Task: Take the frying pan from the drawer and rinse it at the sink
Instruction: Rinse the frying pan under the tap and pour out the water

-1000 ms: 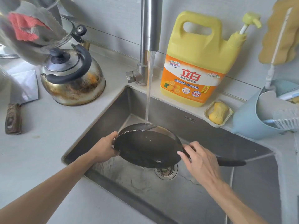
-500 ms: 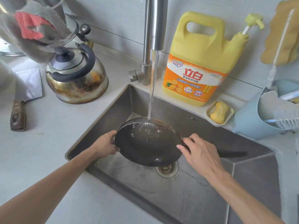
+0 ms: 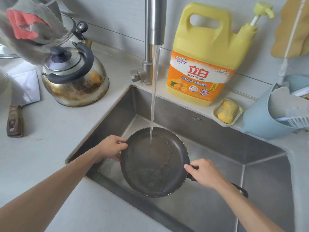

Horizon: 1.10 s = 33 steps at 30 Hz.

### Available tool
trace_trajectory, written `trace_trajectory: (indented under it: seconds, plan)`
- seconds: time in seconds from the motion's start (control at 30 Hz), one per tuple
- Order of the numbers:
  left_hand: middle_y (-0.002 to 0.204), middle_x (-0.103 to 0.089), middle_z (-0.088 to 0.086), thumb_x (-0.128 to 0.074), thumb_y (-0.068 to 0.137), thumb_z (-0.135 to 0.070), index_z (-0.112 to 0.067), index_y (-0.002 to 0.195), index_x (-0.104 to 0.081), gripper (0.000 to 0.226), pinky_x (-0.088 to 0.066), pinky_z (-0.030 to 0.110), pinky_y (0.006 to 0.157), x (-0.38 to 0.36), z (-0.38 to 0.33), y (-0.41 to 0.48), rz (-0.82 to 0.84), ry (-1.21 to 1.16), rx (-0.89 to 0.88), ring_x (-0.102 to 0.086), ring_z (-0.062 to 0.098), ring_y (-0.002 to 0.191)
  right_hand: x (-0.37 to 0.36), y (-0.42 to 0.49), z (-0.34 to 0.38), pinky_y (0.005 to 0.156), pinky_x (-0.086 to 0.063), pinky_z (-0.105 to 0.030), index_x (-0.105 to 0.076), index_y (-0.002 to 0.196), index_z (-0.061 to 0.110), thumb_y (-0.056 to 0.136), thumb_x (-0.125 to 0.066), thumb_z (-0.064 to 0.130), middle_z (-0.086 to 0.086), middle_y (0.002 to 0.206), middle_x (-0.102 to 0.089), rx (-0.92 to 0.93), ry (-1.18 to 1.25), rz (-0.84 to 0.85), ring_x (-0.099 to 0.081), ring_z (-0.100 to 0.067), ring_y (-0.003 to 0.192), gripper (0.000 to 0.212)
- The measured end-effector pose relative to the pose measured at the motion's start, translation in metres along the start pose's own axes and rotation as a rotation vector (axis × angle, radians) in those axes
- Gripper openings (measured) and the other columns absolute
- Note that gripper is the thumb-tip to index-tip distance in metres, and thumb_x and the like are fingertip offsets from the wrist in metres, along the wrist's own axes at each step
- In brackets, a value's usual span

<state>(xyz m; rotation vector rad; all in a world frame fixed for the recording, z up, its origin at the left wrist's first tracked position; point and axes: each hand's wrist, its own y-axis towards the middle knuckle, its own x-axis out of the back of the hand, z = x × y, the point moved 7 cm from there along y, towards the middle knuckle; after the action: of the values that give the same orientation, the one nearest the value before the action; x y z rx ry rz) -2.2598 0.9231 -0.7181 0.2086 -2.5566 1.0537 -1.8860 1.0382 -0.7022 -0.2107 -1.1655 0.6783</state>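
A person stood at a steel sink (image 3: pixel 217 136), looking down at both bare arms reaching into the basin. The frying pan (image 3: pixel 154 162) was held over the middle of the basin, clear of its floor as far as could be seen, with its dark inside facing up towards the camera. The left hand (image 3: pixel 111 148) pinched the far left rim, thumb on top and fingers curled beneath. The right hand (image 3: pixel 204 174) was closed around the base of the pan's handle, whose dark end poked out beyond the wrist.

A steady stream of water (image 3: pixel 154 97) fell from the tall metal tap (image 3: pixel 155 20) and struck the upper part of the pan's inner surface, spreading into a rippled film across it. A second earlier the pan had been tipped so that only a narrow sliver of its inside showed and the stream met just its back edge; it had since been rolled to face up, so the water now washed the whole cooking surface. That suggested the rinse was well under way, with the underside perhaps already wetted.

On the counter behind the sink stood a large yellow detergent jug (image 3: pixel 206 56), with a soap dish (image 3: pixel 228 112) beside it. A scorched metal kettle (image 3: pixel 75 76) sat to the left.
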Motion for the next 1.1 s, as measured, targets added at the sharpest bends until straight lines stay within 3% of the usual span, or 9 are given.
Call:
trace_trajectory:
  seconds: [0.13, 0.23, 0.3, 0.43, 0.6, 0.7, 0.9, 1.0, 1.1]
  plan:
    - [0.097, -0.088, 0.004, -0.062, 0.109, -0.016, -0.019, 0.118, -0.084, 0.024, -0.068, 0.031, 0.067, 0.0, -0.005, 0.001, -0.01, -0.014, -0.007, -0.086, 0.028, 0.077, -0.005, -0.001, -0.001, 0.058, -0.039, -0.036, -0.041, 0.065, 0.013, 0.098, -0.059, 0.051, -0.008, 0.057, -0.051, -0.014, 0.017, 0.02, -0.046, -0.024, 0.058, 0.054]
    - [0.086, -0.087, -0.007, -0.061, 0.11, -0.015, -0.019, 0.118, -0.084, 0.024, -0.067, 0.028, 0.066, -0.001, -0.007, 0.003, 0.011, -0.013, -0.006, -0.085, 0.022, 0.073, -0.005, -0.002, -0.002, 0.069, -0.057, -0.035, -0.046, 0.071, 0.01, 0.098, -0.058, 0.052, -0.013, 0.069, -0.062, -0.013, 0.022, 0.016, -0.067, -0.032, 0.066, 0.051]
    - [0.09, -0.088, -0.005, -0.059, 0.11, -0.014, -0.02, 0.116, -0.084, 0.026, -0.068, 0.03, 0.069, -0.002, -0.007, 0.006, 0.022, -0.011, -0.01, -0.086, 0.026, 0.078, -0.004, -0.001, -0.002, 0.074, -0.059, -0.035, -0.046, 0.072, 0.008, 0.098, -0.057, 0.052, -0.016, 0.073, -0.063, -0.003, 0.03, 0.006, -0.07, -0.033, 0.071, 0.052]
    - [0.096, -0.088, 0.002, -0.055, 0.11, -0.009, -0.018, 0.11, -0.086, 0.032, -0.071, 0.037, 0.076, -0.007, -0.002, 0.014, 0.053, 0.01, -0.003, -0.087, 0.031, 0.083, -0.006, 0.004, -0.004, 0.067, -0.056, -0.035, -0.048, 0.076, 0.006, 0.097, -0.055, 0.053, -0.015, 0.072, -0.066, 0.009, 0.009, -0.025, -0.06, -0.031, 0.065, 0.052]
    - [0.112, -0.085, 0.023, -0.056, 0.109, -0.005, -0.013, 0.118, -0.082, 0.029, -0.07, 0.051, 0.086, -0.023, 0.019, 0.045, 0.057, 0.091, 0.064, -0.084, 0.047, 0.093, -0.03, 0.009, -0.011, 0.057, -0.044, -0.037, -0.052, 0.073, 0.011, 0.094, -0.057, 0.052, -0.011, 0.065, -0.062, -0.021, 0.009, -0.11, -0.06, -0.035, 0.073, 0.046]
    - [0.112, -0.085, 0.02, -0.061, 0.107, -0.008, -0.018, 0.117, -0.084, 0.027, -0.069, 0.052, 0.088, -0.03, 0.027, 0.064, 0.047, 0.178, 0.098, -0.085, 0.044, 0.095, -0.05, 0.012, -0.018, 0.06, -0.048, -0.039, -0.049, 0.064, 0.014, 0.094, -0.059, 0.052, -0.006, 0.057, -0.053, -0.049, 0.022, -0.132, -0.059, -0.033, 0.071, 0.049]
    - [0.104, -0.087, 0.005, -0.067, 0.106, -0.015, -0.025, 0.125, -0.084, 0.027, -0.069, 0.037, 0.088, -0.035, 0.025, 0.067, 0.019, 0.323, 0.11, -0.087, 0.03, 0.081, -0.073, 0.022, -0.033, 0.056, -0.04, -0.035, -0.047, 0.065, 0.014, 0.097, -0.062, 0.051, -0.002, 0.054, -0.046, -0.049, 0.057, -0.133, -0.054, -0.027, 0.065, 0.051]
    - [0.097, -0.085, 0.003, -0.068, 0.105, -0.025, -0.021, 0.123, -0.084, 0.024, -0.068, 0.033, 0.085, -0.019, -0.001, 0.056, -0.09, 0.448, 0.039, -0.084, 0.026, 0.073, -0.077, 0.025, -0.035, 0.055, -0.038, -0.033, -0.045, 0.061, 0.015, 0.098, -0.061, 0.05, -0.002, 0.054, -0.045, -0.051, 0.058, -0.11, -0.048, -0.024, 0.061, 0.053]
    - [0.086, -0.079, -0.001, -0.061, 0.108, -0.043, -0.019, 0.117, -0.082, 0.033, -0.066, 0.035, 0.082, 0.01, -0.066, 0.026, -0.344, 0.506, -0.202, -0.08, 0.021, 0.073, -0.079, 0.026, -0.037, 0.053, -0.036, -0.033, -0.044, 0.062, 0.015, 0.098, -0.061, 0.051, -0.002, 0.054, -0.043, -0.038, 0.057, -0.108, -0.046, -0.022, 0.059, 0.054]
